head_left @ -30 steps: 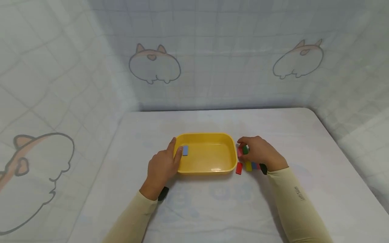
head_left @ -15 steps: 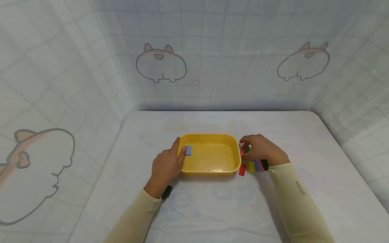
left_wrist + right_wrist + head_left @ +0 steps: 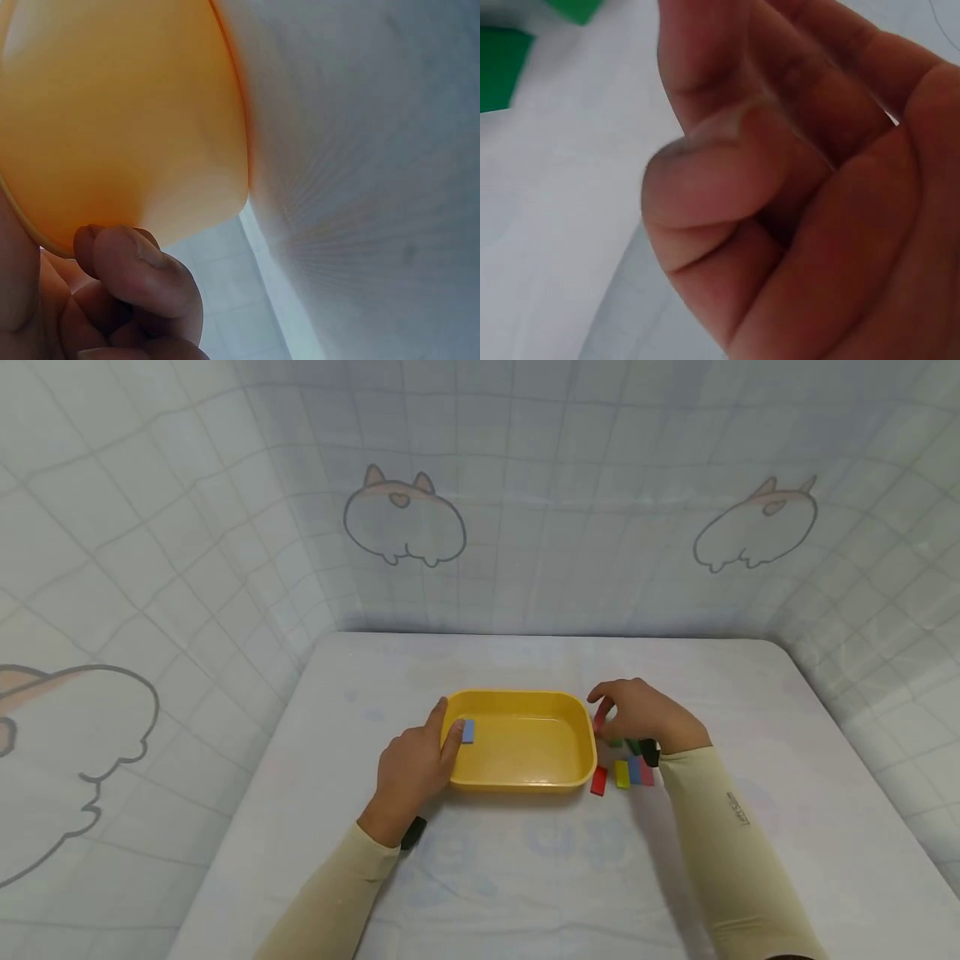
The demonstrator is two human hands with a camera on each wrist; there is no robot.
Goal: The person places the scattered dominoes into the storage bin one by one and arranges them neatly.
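In the head view a shallow yellow tray sits mid-table. My left hand grips its left rim, thumb over the inside and curled fingers against the outer wall in the left wrist view. Beside that thumb lies a light-blue block inside the tray. Just off the right rim, my right hand pinches a pinkish-red block between thumb and index finger. The right wrist view shows the thumb bent against the fingers, the block hidden there.
Right of the tray lie a red block, a yellow block, a blue block and a pink one. Green blocks lie partly under the right hand. A printed cloth wall rises behind the table.
The right hand has lifted the pinkish-red block slightly up and away, uncovering green blocks beneath. The left hand keeps its grip on the tray. The head view has shifted a little.
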